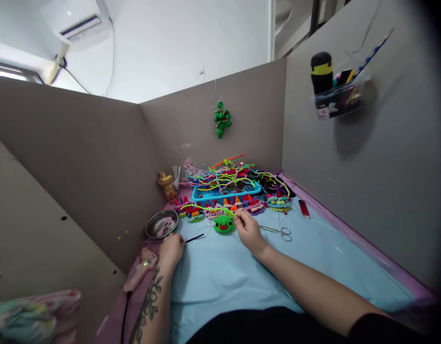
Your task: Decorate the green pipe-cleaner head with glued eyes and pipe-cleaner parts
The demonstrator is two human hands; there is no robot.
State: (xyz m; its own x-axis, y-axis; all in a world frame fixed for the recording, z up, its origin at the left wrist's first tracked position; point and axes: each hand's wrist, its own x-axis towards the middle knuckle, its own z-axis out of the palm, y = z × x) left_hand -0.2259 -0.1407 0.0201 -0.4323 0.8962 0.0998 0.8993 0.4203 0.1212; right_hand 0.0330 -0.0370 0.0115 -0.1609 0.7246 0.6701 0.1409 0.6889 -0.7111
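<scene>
My left hand (172, 249) is closed beside the metal bowl, and a thin black stick (194, 238) points right from its fingers. The stick's near end is hidden by the hand, and its exact kind is unclear. My right hand (249, 230) pinches a lime-green pipe cleaner (229, 212) at the upper right of a green frog-like fuzzy figure (223, 224). That figure has round eyes and a red mouth and sits on the blue cloth. Small scissors (280, 231) lie right of my right hand.
A blue tray (225, 195) heaped with colourful pipe cleaners (223, 177) stands at the back, with several fuzzy figures (254, 205) before it. The metal bowl (162, 224) holds small pieces. A pink corded tool (143, 272) lies left. Grey partitions (213, 119) enclose the table.
</scene>
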